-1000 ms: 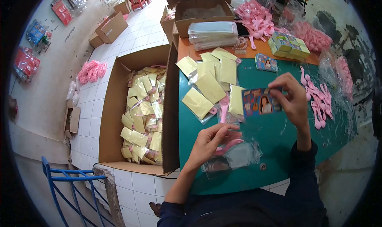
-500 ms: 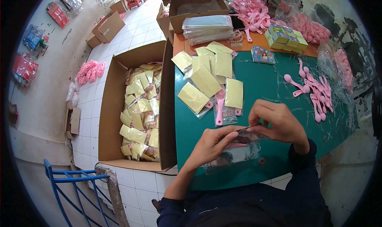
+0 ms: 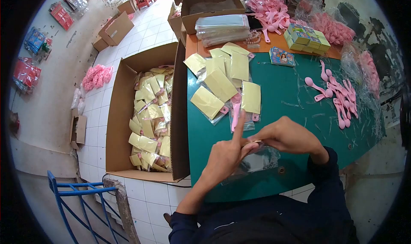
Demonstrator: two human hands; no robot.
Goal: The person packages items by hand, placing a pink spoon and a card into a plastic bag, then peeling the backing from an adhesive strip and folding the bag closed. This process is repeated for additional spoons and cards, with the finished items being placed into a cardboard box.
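Observation:
My left hand (image 3: 226, 157) points its index finger out straight while its thumb and other fingers pinch a small plastic packet (image 3: 256, 141). From the other side, the bent fingers of my right hand (image 3: 287, 135) grip the same packet. Only a thin yellowish edge of it shows; the hands hide the rest. Beneath them, clear plastic bags (image 3: 257, 163) lie on the green table (image 3: 295, 175). Just beyond my left fingertip are bagged yellow cards (image 3: 220, 85) with pink spoons, loosely piled. One pink spoon handle (image 3: 235, 111) lies among them.
Left of the table stands a deep cardboard box (image 3: 182, 115) holding many bagged cards. Loose pink spoons (image 3: 340, 96) lie at the right. Picture cards (image 3: 282, 57), card stacks (image 3: 306, 40) and a clear-bag stack (image 3: 222, 30) sit at the back. A blue metal frame (image 3: 81, 186) stands lower left.
My left index finger has stretched out away from the packet. My right hand has turned and lowered around it, and the packet's picture face is now mostly hidden.

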